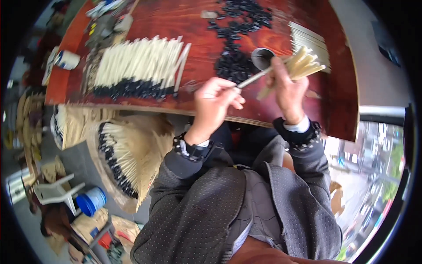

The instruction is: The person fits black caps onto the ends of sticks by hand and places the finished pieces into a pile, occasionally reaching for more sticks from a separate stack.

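My right hand [288, 90] is closed around a bundle of cream sticks [305, 66] above the right part of the red table. One pale stick [255, 78] reaches from that hand toward my left. My left hand [213, 103] pinches the stick's near end, where a small dark tip shows between thumb and fingers. Just beyond both hands lies a heap of small black caps [233, 64]. A round grey cup [263, 58] stands beside the heap, partly behind my right hand. Left of my hands, many cream sticks with black ends [138, 66] lie in a row.
The red tabletop [184, 17] ends close to my body. A pale ribbed panel [310, 42] lies at the right. A white can [67, 60] is at the far left. Below the table edge, a brown paper wrap [151, 141] holds black-tipped sticks. A blue bucket [91, 201] stands on the floor.
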### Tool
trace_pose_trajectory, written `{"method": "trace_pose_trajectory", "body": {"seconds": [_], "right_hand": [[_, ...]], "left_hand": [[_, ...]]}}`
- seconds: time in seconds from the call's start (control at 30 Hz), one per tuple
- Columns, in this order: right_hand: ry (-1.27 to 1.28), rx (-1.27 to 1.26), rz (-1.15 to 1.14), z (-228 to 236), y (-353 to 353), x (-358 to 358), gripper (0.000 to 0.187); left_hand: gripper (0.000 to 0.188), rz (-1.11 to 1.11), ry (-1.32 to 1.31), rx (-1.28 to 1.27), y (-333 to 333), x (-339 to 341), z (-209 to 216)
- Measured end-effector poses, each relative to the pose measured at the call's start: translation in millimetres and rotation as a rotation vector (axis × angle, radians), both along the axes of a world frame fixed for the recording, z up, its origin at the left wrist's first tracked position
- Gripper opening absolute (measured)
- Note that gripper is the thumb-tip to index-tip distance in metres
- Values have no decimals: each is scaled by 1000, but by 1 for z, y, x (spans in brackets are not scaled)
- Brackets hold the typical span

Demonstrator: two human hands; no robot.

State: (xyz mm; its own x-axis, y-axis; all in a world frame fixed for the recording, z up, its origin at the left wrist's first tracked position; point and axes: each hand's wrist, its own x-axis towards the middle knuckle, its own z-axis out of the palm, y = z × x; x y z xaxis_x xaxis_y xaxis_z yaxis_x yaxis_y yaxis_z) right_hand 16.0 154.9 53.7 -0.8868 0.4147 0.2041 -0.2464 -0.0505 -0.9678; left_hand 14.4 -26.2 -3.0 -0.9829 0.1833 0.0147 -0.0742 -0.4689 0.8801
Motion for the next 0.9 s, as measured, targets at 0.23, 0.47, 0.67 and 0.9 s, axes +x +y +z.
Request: {"method": "trace_pose_trajectory", "body": {"seconds": [0.23, 0.47, 0.67, 0.9], "right_hand": [[-15, -78, -19, -23, 38, -10, 12], [34, -99, -39, -53, 61, -17, 13], [-118, 161, -84, -57, 62, -12, 19], [-191, 287, -119, -52, 78, 9, 30]], "left_hand": [[9, 661, 626, -1040, -113, -44, 14], [8, 983, 586, -1650, -233, -80, -3], [14, 845, 606, -1390, -170, -62, 3], [15, 246, 889, -1042, -35, -36, -23]]}}
